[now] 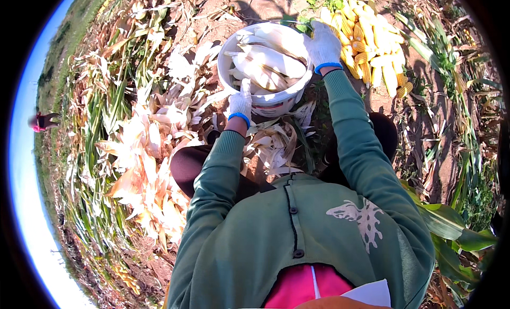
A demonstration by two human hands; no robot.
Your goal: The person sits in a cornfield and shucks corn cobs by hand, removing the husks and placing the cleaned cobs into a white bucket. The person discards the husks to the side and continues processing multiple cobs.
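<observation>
– Where do the unhusked corn ears (287,65) lie?
– Inside the white bucket (272,99), husked yellow cobs (374,40) heaped to its right.
– And the grip?
– Gloved left hand (240,104) at its near-left rim, right hand (324,47) at its right; cannot tell whether either pinches.

Corn field, outdoors, as far as I can tell from my end. Sky (24,192) down the left edge, grass (52,88) beside it. Bare soil (215,30) and hard shadows (255,9) at top centre. Dry husks (154,149) heaped left of centre. Yellow cobs (374,40) piled upper right; I note a bucket (273,108) of pale ears (260,70), upper centre. Green leaves (443,224), lower right.
</observation>
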